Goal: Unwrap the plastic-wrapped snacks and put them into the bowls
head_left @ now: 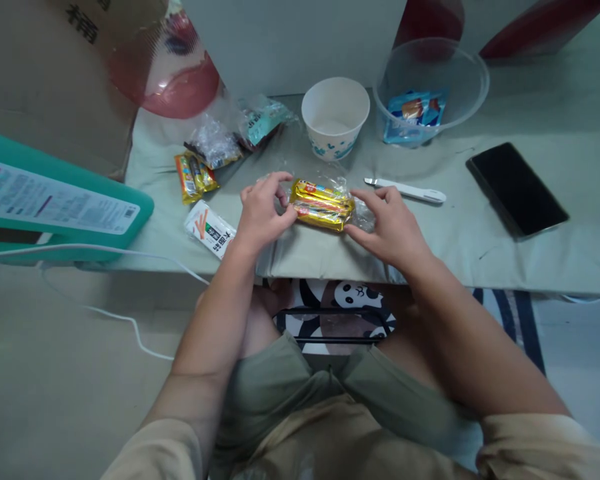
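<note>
A gold snack pack (323,205) with red print and shiny clear film around it lies on the cloth-covered tabletop, between my hands. My left hand (264,212) has its thumb and curled fingers closed on the left end. At the right end, my right hand (393,227) grips the pack's edge and loose film between thumb and forefinger. Just beyond the right fingers is a white craft knife (407,191) with a short blade. Behind the pack stands a white paper cup (334,143) with a blue-green pattern. Beside my left wrist is a white packet with orange sticks printed on it (211,230).
Several snack packets (196,177) and crumpled clear wrappers (215,141) lie at the back left. A clear plastic tub (473,87) holds blue packets (415,115). A black phone (517,189) lies at right. At left are a green container (80,193) and a white cable (135,252).
</note>
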A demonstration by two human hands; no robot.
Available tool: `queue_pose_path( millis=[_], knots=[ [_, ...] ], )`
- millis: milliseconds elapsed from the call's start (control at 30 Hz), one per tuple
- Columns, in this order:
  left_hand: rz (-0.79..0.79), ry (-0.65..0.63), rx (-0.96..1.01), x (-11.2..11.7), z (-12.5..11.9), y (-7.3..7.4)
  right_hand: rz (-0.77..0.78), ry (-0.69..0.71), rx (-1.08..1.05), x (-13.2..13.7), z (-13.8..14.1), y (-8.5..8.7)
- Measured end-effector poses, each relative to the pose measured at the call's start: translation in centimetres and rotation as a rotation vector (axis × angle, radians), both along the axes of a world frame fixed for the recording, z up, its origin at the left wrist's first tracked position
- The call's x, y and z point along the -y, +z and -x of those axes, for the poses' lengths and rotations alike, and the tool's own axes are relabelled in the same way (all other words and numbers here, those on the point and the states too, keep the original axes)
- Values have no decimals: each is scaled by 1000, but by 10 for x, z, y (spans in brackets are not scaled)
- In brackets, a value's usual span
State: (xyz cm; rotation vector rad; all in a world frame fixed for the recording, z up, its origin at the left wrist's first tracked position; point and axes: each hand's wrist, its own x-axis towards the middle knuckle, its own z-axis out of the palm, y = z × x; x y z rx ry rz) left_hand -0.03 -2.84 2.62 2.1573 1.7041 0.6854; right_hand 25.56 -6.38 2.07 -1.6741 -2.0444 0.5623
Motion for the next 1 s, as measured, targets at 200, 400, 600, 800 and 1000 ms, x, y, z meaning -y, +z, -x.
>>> queue_pose_path(
  millis=[200,400,600,800,1000],
  knots=[
    [-79,-110,-7,12,10,13,-247,-86,-70,11,3,12],
    [-116,-344,-6,26,6,33,-281,211,13,13,18,27],
    [-87,-317,-69,28,10,38,-196,361,192,9,16,18],
    [-71,-244,-56,23,25,37,-185,225,309,22,-4,29],
    [-55,-268,63,24,35,39,-166,136,204,27,-32,35]
  ],
)
